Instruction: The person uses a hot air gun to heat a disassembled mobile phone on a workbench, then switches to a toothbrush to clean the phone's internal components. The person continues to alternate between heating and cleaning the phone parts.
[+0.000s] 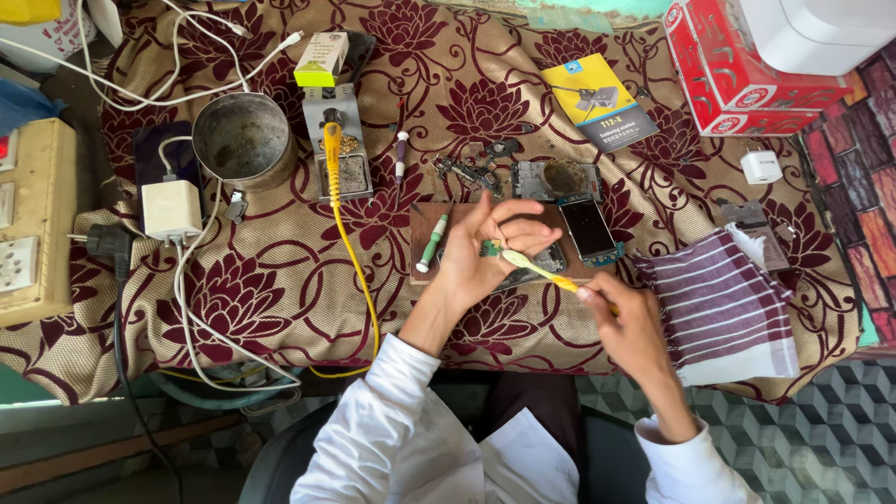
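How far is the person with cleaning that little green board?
Done: the phone lies opened up on the wooden board. In hand: the left hand holds a small green circuit board while the right hand brushes it with a toothbrush. Left: loose parts remain unassembled.

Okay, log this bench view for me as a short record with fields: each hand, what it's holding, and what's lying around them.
left hand: palm up, cradles a small green circuit board
right hand: grips a yellow-handled brush, head on the board
under the hands: wooden board with a green-tipped pen tool and a phone part
left of them: soldering iron stand, metal cup
right: striped cloth
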